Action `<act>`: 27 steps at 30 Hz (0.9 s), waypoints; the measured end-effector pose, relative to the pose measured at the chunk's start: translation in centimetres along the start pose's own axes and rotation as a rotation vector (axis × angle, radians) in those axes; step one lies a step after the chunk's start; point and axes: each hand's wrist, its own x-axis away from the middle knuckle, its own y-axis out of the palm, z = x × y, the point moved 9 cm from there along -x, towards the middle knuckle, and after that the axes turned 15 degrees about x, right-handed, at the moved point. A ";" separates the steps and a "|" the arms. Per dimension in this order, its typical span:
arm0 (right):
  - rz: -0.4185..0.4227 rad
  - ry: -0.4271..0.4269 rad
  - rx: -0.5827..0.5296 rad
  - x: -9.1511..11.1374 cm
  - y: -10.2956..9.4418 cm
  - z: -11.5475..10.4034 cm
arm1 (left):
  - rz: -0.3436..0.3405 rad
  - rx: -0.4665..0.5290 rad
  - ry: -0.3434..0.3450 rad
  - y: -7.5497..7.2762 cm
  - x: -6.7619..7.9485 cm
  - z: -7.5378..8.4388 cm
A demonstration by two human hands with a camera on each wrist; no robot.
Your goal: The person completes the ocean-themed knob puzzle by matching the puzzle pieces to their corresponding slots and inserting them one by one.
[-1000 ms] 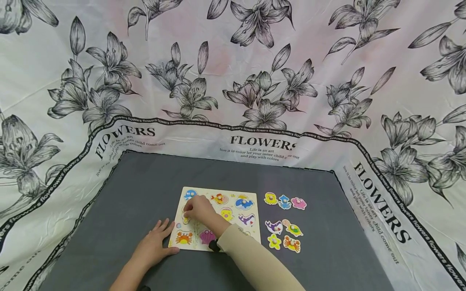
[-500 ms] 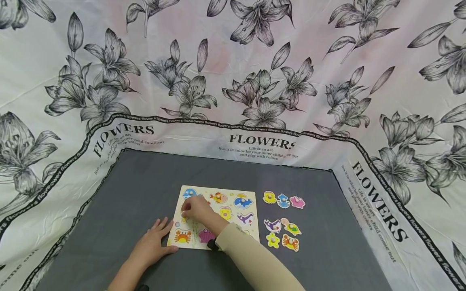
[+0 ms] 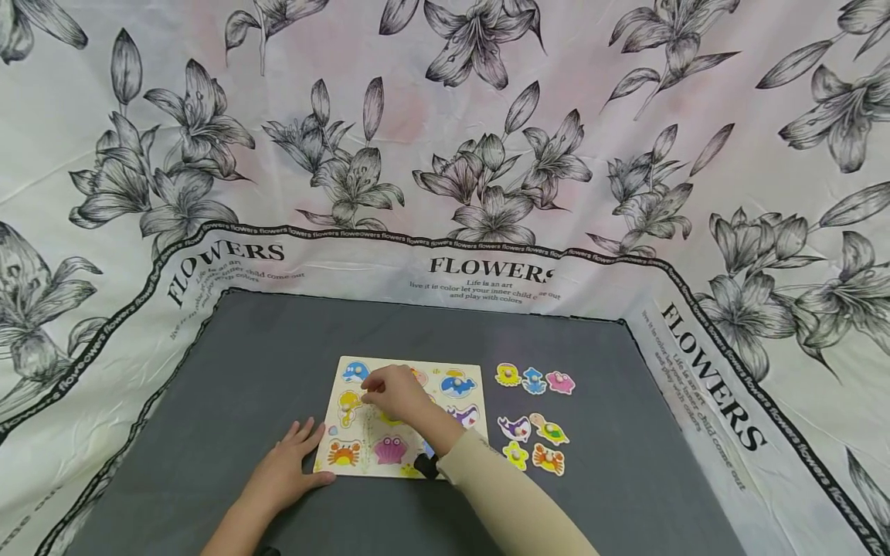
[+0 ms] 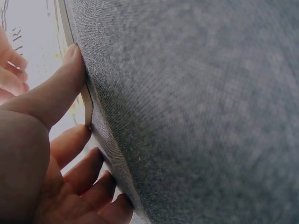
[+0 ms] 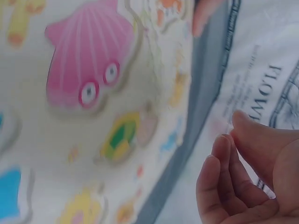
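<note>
A pale puzzle board (image 3: 366, 457) printed with sea animals lies on the dark grey table. My left hand (image 3: 285, 469) spreads around its near left corner. Its thumb (image 4: 70, 60) touches the board's near edge, with the other fingers along the left side. Above the board's upper left part, my right hand (image 3: 398, 395) has its fingers bent and thumb tip close to them, nothing between. Just left of those fingertips, a yellow seahorse (image 3: 348, 407) with a knob sits on the board. The right wrist view shows the pink shell (image 5: 88, 58) and a blurred turtle (image 5: 122, 137).
Right of the board lie loose knobbed pieces: a yellow octopus (image 3: 508, 375), a blue piece (image 3: 533, 380), a pink one (image 3: 560, 382), a purple whale (image 3: 514, 429), a turtle (image 3: 549, 429), a star (image 3: 515, 455) and a crab (image 3: 548, 459). Floral cloth (image 3: 389, 309) surrounds the table.
My right hand has moved right, away from the seahorse, which now shows on the board. My left hand keeps its place at the corner. The head view has shifted slightly.
</note>
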 end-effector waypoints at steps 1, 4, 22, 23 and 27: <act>0.012 0.001 -0.001 0.3 -0.4 0.4 | -0.001 0.001 -0.006 0.0 -0.1 0.0; 0.043 0.024 -0.024 1.4 -1.8 1.8 | -0.003 -0.005 -0.004 0.2 -0.2 0.0; 0.293 0.254 -0.012 10.6 -8.6 14.0 | -0.021 -0.018 -0.009 0.2 -0.4 -0.2; 0.296 0.277 -0.011 11.2 -8.7 14.8 | -0.022 -0.022 -0.012 0.2 -0.4 -0.2; 0.296 0.360 -0.027 13.4 -8.8 17.7 | -0.024 -0.029 -0.022 0.2 -0.5 -0.3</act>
